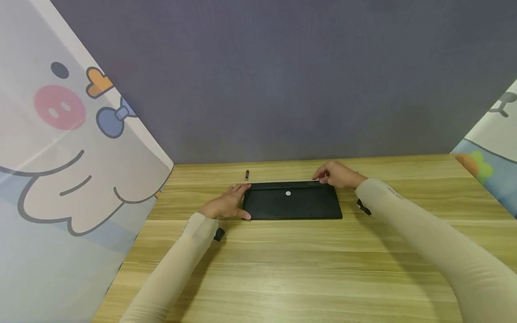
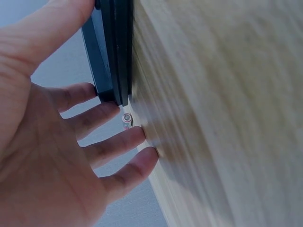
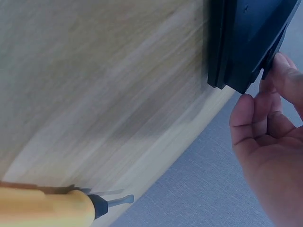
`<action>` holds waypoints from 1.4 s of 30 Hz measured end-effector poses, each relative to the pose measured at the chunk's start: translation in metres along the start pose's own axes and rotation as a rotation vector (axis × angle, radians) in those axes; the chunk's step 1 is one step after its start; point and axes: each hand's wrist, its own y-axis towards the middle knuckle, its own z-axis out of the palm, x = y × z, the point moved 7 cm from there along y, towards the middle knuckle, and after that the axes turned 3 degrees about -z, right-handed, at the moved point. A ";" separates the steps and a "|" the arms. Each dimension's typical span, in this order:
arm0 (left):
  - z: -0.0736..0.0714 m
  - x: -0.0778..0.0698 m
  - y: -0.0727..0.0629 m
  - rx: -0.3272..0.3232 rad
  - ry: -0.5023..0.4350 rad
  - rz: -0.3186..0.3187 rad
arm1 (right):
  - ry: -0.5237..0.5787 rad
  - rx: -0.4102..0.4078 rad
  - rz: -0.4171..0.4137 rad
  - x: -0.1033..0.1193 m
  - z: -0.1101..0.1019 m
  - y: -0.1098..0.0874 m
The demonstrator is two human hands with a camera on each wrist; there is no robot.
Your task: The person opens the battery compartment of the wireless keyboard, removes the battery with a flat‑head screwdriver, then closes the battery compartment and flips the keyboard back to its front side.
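Note:
A black keyboard lies underside up on the wooden table, with a round white sticker on it. My left hand holds its left end, thumb at the near edge and index finger at the far corner. In the left wrist view the other fingers of that hand spread beyond the corner, toward the tabletop. At the far right corner my right hand pinches the keyboard's raised back part. The right wrist view shows the thumb on a small black flap there, the fingers curled beneath.
A small battery lies behind the keyboard's left end. A yellow-handled tool with a thin metal tip, like a screwdriver, lies on the table in the right wrist view. A grey panel rises behind the table, with a cartoon-printed sheet at left.

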 end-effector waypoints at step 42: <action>-0.001 -0.004 -0.001 0.019 -0.003 -0.017 | 0.076 0.136 0.051 0.000 -0.002 0.006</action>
